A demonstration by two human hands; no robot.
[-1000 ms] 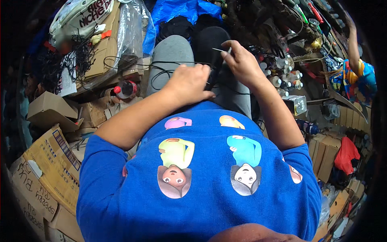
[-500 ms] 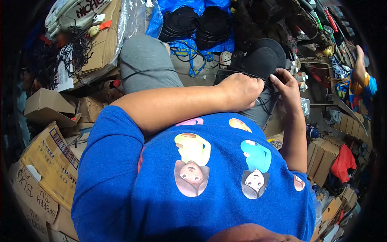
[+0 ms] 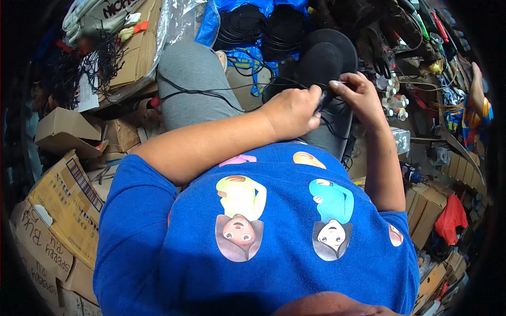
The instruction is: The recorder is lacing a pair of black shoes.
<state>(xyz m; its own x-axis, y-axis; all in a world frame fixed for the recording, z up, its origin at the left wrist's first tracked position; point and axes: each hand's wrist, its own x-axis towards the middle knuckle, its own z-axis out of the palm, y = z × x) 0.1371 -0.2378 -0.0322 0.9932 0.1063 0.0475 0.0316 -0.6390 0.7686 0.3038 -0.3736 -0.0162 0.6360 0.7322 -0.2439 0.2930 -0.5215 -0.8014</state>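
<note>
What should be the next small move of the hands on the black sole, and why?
Probably the right hand should draw its needle and the black thread away from the black sole, while the left hand steadies the sole. The right fingertips pinch a thin needle at the sole's edge, and the thread lies slack over the grey-clad knee.

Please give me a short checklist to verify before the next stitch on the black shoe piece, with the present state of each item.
1. Left hand grips the black shoe piece: ok.
2. Right hand pinches a thin needle: ok.
3. Black thread free of knots: cannot tell.
4. Piece rests steady over the right knee: ok.
5. Needle tip clear of left fingers: cannot tell.
</note>
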